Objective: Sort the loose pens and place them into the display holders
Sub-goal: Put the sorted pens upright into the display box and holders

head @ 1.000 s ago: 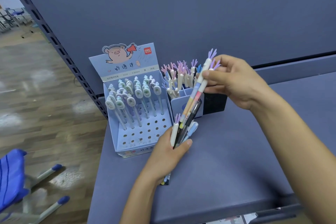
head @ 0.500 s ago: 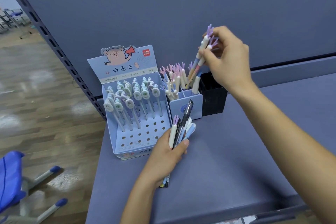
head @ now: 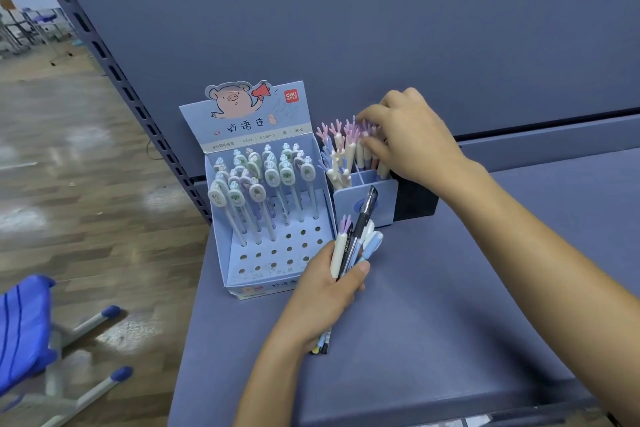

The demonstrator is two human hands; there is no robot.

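My left hand (head: 325,291) is shut around a bundle of loose pens (head: 356,239), among them a black one and a white one with a purple antler top, held upright beside the pig display box (head: 249,114). That box holds several oval-topped pens (head: 266,180) in its rear holes, and its front holes are bare. My right hand (head: 412,139) is over the small blue holder (head: 381,204), thumb and fingers pinching the tops of antler-topped pens (head: 341,149) standing in it.
A black holder (head: 415,201) stands right of the blue one against the shelf's back panel. Everything sits on a blue-grey shelf (head: 433,305). A slotted upright (head: 138,114) runs along the left, with a wood floor and a blue chair (head: 20,329) beyond.
My right hand drew two antler-topped pens from the left hand's bundle, raised them, then lowered them into the small blue holder. The left hand stayed in place.
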